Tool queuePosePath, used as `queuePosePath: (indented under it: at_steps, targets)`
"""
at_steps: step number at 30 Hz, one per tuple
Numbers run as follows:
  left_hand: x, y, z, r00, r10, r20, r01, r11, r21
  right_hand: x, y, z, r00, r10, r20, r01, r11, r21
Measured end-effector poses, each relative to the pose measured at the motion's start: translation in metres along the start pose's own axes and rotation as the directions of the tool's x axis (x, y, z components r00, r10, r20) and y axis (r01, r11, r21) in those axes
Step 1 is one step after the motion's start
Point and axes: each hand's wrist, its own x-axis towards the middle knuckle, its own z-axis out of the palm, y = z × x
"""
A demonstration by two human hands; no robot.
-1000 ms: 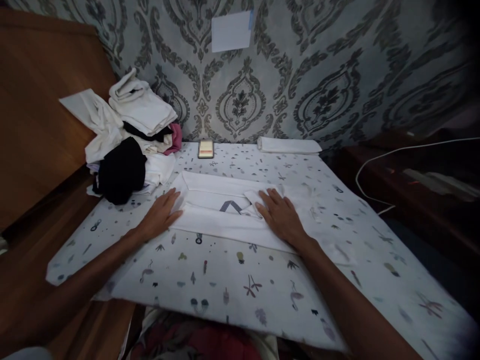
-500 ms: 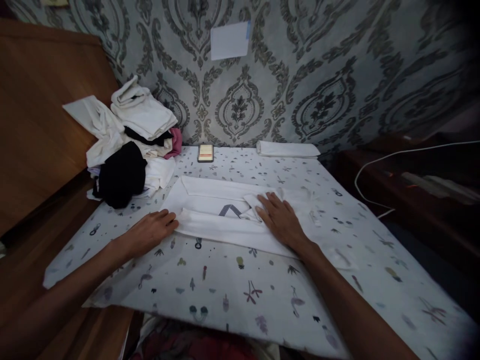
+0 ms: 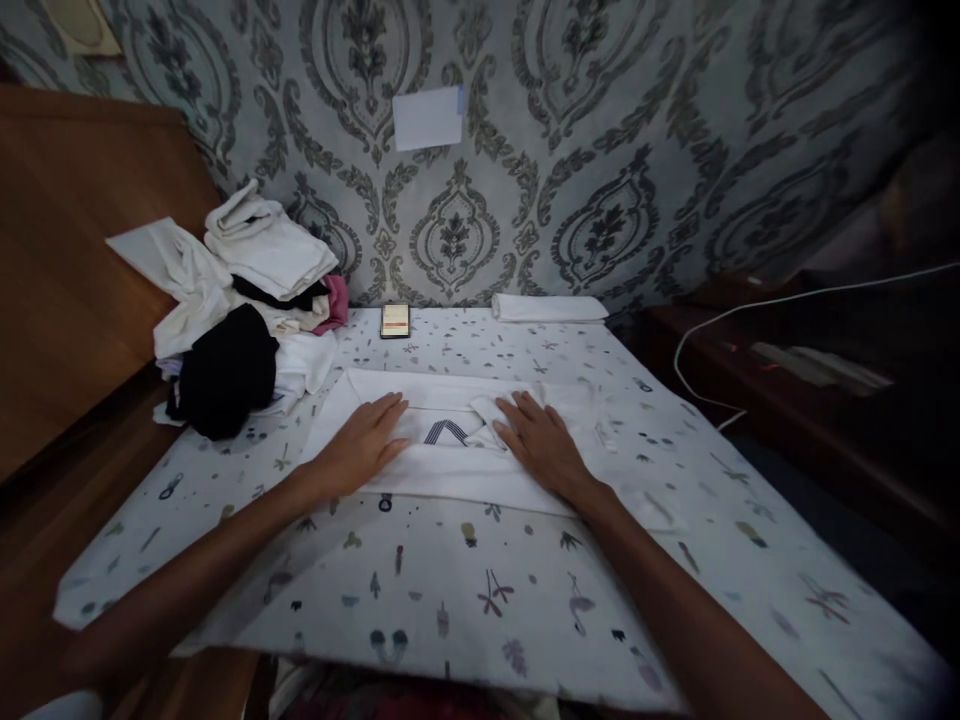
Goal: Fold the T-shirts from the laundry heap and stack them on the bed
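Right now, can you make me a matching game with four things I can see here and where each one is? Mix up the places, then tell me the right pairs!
Things:
1. White garment
2. Black cloth
3. Paper
4. Folded white cloth

Places:
A. Up on the patterned wall
B. At the far edge of the printed sheet
C. Under the left hand and the right hand
D. At the front of the clothes heap

Right pairs: 1-C, 2-D, 3-A, 4-B
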Motion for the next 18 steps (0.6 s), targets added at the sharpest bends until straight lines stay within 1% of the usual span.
queuePosePath:
  at_steps: [2,4,5,6,8,10,11,12,13,15,16,18]
  targets:
    - [0.018,0.001,0.019,0.999,-0.025,0.046,0.024,1.000,0.015,-0.002,-0.003,-0.005,1.000,0.019,0.007,-0.019,1.000,0.010]
    - [0.024,-0.008,0.031,0.988,-0.098,0.120,0.091,0.994,0.058,-0.005,-0.008,-0.013,0.999,0.038,0.034,-0.039,0.999,0.021]
    - [0.023,-0.018,0.035,0.975,-0.148,0.163,0.137,0.987,0.081,-0.006,-0.010,-0.017,0.998,0.044,0.054,-0.045,0.999,0.028]
    - [0.020,-0.030,0.039,0.963,-0.212,0.169,0.195,0.974,0.111,-0.007,-0.012,-0.021,0.996,0.043,0.072,-0.046,0.998,0.040]
    - [0.015,-0.060,0.048,0.957,-0.264,0.123,0.243,0.957,0.159,-0.008,-0.014,-0.026,0.995,0.037,0.088,-0.043,0.996,0.073]
    - [0.012,-0.086,0.055,0.970,-0.224,0.096,0.205,0.962,0.179,-0.008,-0.014,-0.030,0.995,0.038,0.095,-0.049,0.992,0.113]
    - [0.012,-0.094,0.056,0.974,-0.207,0.096,0.187,0.964,0.187,-0.010,-0.014,-0.034,0.995,0.042,0.091,-0.054,0.990,0.134]
    - [0.014,-0.097,0.055,0.975,-0.201,0.097,0.179,0.964,0.196,-0.013,-0.015,-0.038,0.995,0.048,0.083,-0.061,0.986,0.153]
    - [0.017,-0.096,0.052,0.974,-0.206,0.094,0.184,0.961,0.205,-0.017,-0.015,-0.043,0.996,0.058,0.067,-0.068,0.983,0.168]
    - [0.031,-0.079,0.039,0.972,-0.222,0.072,0.202,0.956,0.215,-0.032,-0.012,-0.055,0.996,0.092,0.005,-0.091,0.978,0.188]
    - [0.041,-0.066,0.031,0.974,-0.220,0.057,0.204,0.958,0.203,-0.042,-0.008,-0.062,0.992,0.120,-0.035,-0.111,0.975,0.194]
    - [0.068,-0.032,0.015,0.986,-0.160,0.041,0.153,0.979,0.132,-0.067,0.003,-0.076,0.970,0.211,-0.123,-0.183,0.961,0.208]
